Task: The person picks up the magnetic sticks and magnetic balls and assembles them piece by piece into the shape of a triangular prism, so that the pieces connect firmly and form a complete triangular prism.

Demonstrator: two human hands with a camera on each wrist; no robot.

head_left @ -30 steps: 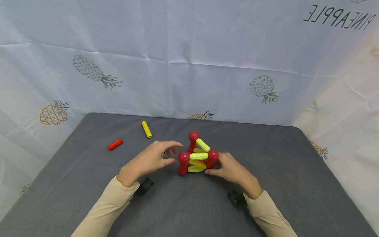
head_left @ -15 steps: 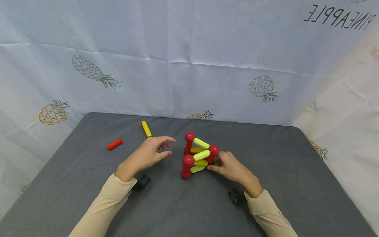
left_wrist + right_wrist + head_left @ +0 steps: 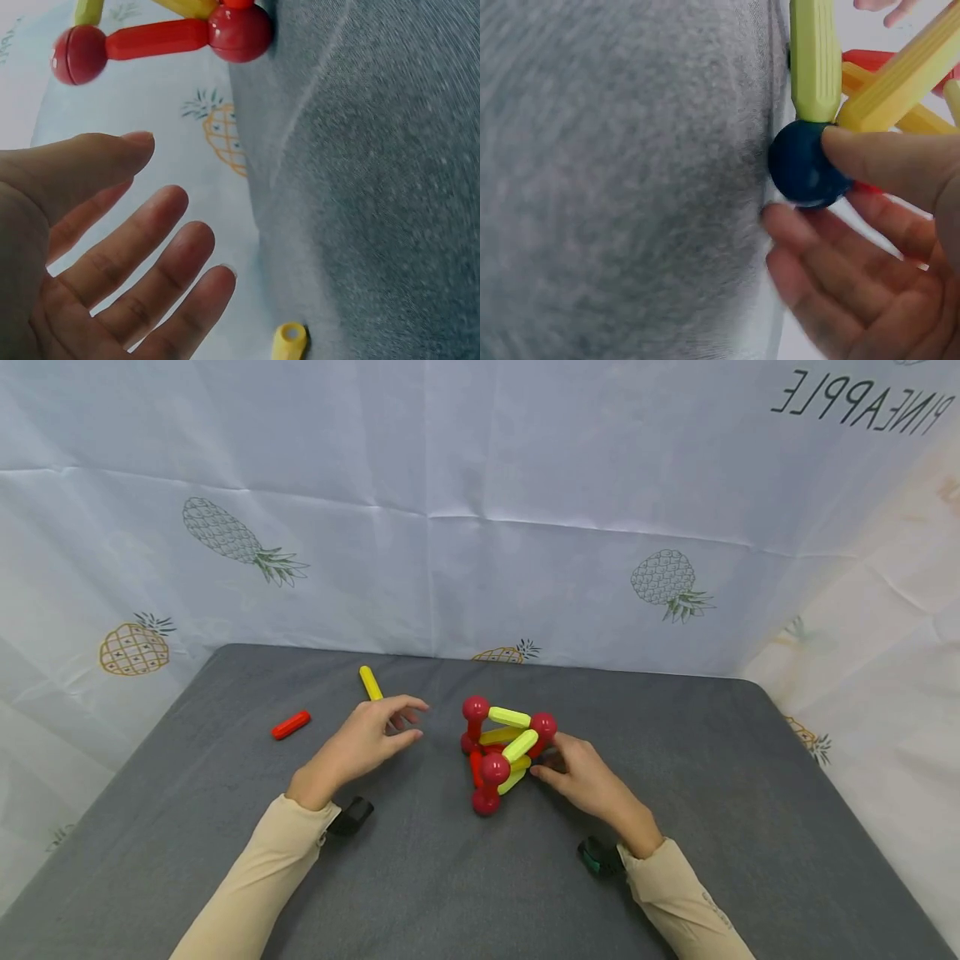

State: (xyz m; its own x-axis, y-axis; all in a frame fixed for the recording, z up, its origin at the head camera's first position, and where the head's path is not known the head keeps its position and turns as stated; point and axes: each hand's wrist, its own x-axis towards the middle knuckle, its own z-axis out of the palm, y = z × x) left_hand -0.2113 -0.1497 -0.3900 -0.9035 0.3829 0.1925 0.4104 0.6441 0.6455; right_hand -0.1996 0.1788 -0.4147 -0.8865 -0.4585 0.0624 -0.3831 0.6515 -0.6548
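A three-sided frame of toy rods and balls stands on the grey table. Dark red balls form most of its corners, with lime, yellow and red rods between them. At its right corner my right hand pinches a dark blue ball between thumb and curled fingers. That ball is hidden in the head view. My left hand hovers left of the frame, fingers loosely bent and holding nothing. In the left wrist view a gap separates the left thumb from the nearest red rod.
A loose yellow rod lies just beyond my left hand, partly covered by it. Farther left is a loose red rod. A pale pineapple-print cloth hangs behind the table's back edge.
The frame has turned about its right corner, its front corner swinging right and toward me. My left hand has drawn back to the left. The right hand has stayed at its corner.
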